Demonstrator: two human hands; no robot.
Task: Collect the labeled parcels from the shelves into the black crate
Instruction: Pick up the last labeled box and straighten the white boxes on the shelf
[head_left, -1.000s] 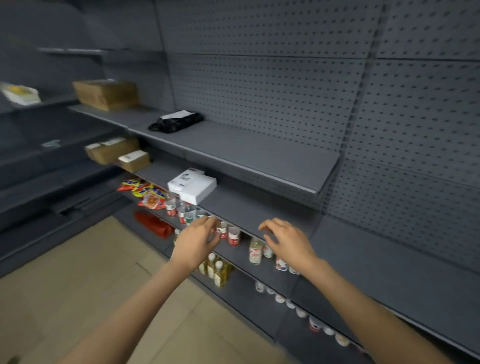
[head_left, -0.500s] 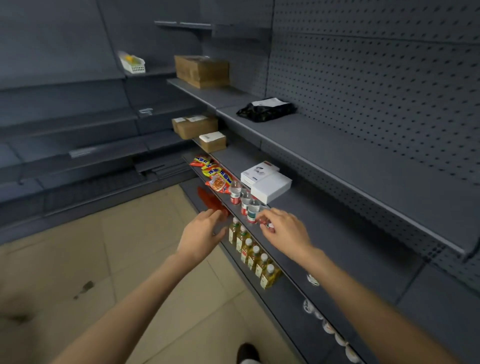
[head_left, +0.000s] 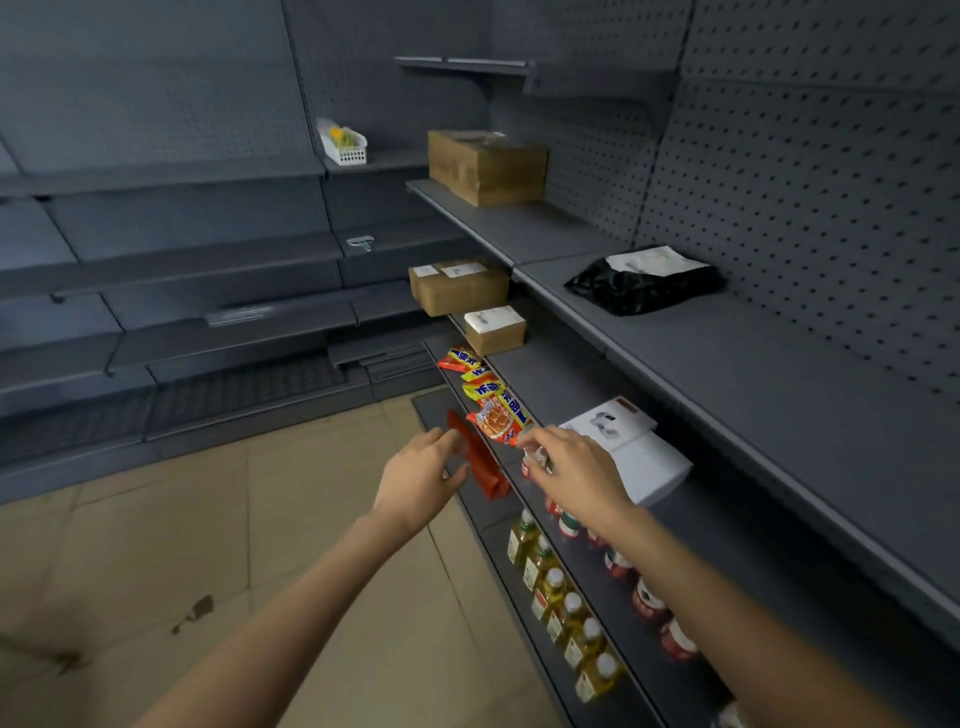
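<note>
Reaching along the middle shelf (head_left: 566, 364), both arms are stretched out over rows of goods. The left hand (head_left: 415, 488) hangs off the shelf edge, fingers loosely apart and holding nothing, just in front of a red packet (head_left: 480, 462) on the shelf below. The right hand (head_left: 576, 473) hovers over small red-capped bottles (head_left: 613, 558), fingers loosely curled; whether it touches or pinches the bottle (head_left: 531, 462) at its fingertips I cannot tell.

The likely slip from here is a knocked bottle: the right wrist passes low over that row, and a careless sweep could tip them onto the yellow drink bottles (head_left: 566, 613) beneath. Another risk is grabbing the wrong goods, since the snack packets (head_left: 491, 395) and the white boxes (head_left: 628, 447) lie closer than any parcel.

The labeled parcels sit farther off. From the right hand, the small cardboard box (head_left: 493, 330) with a white label is at about eleven o'clock, well apart, with the larger labeled carton (head_left: 457, 286) just beyond it. A black bag (head_left: 644, 280) bearing a label lies on the upper shelf (head_left: 779, 364) at roughly one o'clock. A big brown box (head_left: 488, 166) stands highest, near twelve. The black crate is not in view.
</note>
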